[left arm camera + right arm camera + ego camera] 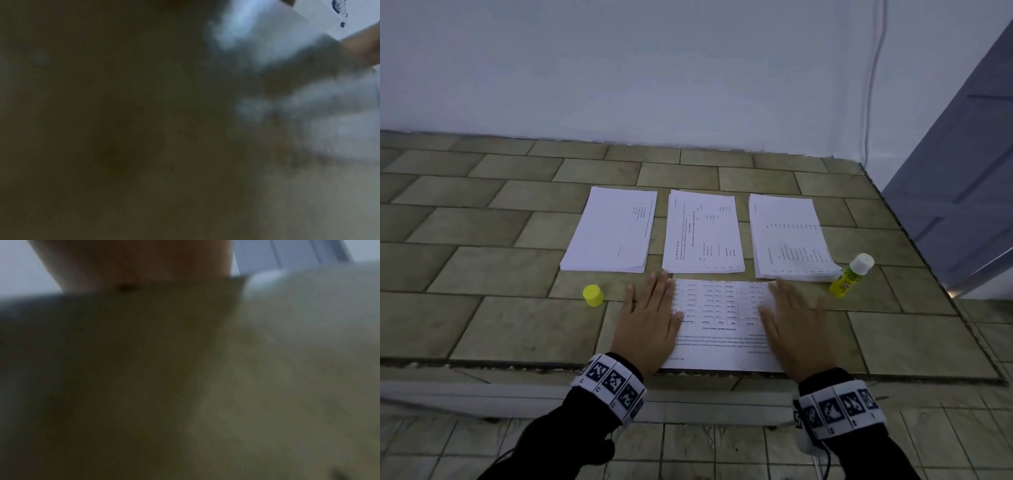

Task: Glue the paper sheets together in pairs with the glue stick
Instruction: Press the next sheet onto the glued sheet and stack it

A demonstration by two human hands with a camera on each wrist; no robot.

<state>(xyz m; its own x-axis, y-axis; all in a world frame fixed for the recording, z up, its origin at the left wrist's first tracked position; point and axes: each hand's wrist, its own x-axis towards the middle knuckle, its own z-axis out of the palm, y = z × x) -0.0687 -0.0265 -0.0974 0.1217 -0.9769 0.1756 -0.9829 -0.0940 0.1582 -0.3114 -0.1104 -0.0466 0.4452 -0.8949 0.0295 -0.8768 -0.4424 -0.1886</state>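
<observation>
A printed sheet lies flat on the tiled ledge near its front edge. My left hand presses flat on the sheet's left edge, fingers straight. My right hand presses flat on its right part, fingers spread. Behind the sheet lie three paper stacks: left, middle, right. The yellow glue stick stands uncapped at the right, its white tip up. Its yellow cap sits left of my left hand. Both wrist views are dark and blurred.
A white wall rises behind the ledge, with a thin cable running down it. A grey door stands at the right. The ledge drops off at its front edge to a tiled floor below.
</observation>
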